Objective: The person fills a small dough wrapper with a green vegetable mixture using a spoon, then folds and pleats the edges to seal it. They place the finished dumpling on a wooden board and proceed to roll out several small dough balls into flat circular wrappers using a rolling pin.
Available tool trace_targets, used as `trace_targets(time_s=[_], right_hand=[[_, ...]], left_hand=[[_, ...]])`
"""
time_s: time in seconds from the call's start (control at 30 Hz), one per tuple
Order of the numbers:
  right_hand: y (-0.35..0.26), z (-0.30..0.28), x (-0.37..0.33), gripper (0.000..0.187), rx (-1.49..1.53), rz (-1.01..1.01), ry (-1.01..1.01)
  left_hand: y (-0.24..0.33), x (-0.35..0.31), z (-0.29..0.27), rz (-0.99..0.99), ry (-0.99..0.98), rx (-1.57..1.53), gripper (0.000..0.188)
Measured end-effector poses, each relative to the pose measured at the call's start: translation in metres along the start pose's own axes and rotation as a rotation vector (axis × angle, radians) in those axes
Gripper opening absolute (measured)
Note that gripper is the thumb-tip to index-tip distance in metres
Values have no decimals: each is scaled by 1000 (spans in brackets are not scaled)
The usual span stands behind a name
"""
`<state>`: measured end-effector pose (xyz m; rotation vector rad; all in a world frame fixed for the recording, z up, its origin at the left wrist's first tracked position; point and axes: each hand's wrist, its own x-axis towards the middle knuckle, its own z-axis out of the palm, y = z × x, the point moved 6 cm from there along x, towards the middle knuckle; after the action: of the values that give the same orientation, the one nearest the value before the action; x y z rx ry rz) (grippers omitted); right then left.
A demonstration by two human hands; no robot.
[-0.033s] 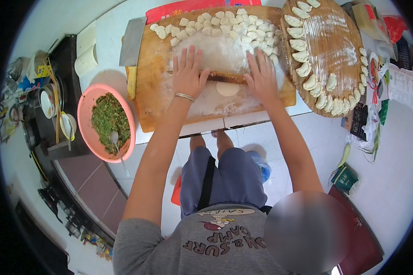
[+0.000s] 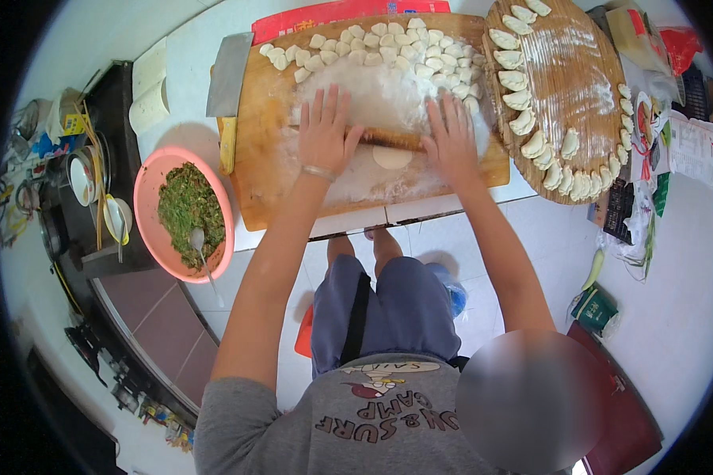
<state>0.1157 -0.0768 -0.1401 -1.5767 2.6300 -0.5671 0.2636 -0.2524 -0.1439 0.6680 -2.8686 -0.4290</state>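
A: Looking at the left hand [image 2: 325,131] first. Lying open, fingers spread, palm pressing down flat on the wooden rolling pin [image 2: 392,139], not wrapped around it.

B: Same with the right hand [image 2: 451,136]: lying flat and open, fingers splayed, bearing on the pin's other end. Gripping nothing, just pressing.

A: And the pin itself? Lying crosswise between the two palms, showing only in the gap between them.

B: Resting against a small round dough disc [image 2: 392,157], just on the near side of the pin, between the wrists (pale, thin, roughly circular).

A: Under both palms, spreading out: a floured wooden board [image 2: 269,182], white dust thick beneath the fingers.

B: Beyond the fingertips, arching along the board's far edge: a row of small cut dough pieces [image 2: 372,41].

A: Further out past the left hand, sitting off the board: a pink bowl [image 2: 146,194] holding chopped green filling [image 2: 184,210], with a spoon [image 2: 198,241] standing in it.

B: Further out past the right hand, touching the board's corner: a round bamboo tray [image 2: 582,79], carrying folded dumplings [image 2: 523,99] lined up in curves along its rim.
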Motion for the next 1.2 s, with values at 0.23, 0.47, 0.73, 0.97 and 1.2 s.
trace_targets(time_s=[0.23,0.47,0.73,0.97,1.2], right_hand=[[-20,1,-51,58,36,-118,-158],[3,-8,-26,32,291,40,-58],[20,-26,-57,27,476,349,52],[36,-35,-60,33,272,179,39],[-8,-8,-62,36,111,-237,-154]], left_hand=[[-1,-57,7,15,-76,2,65],[28,-11,-16,-115,370,-99,65],[96,-27,43,-89,-20,-114,55],[55,-43,6,628,-264,-129,57],[21,-128,-8,-116,118,-80,66]])
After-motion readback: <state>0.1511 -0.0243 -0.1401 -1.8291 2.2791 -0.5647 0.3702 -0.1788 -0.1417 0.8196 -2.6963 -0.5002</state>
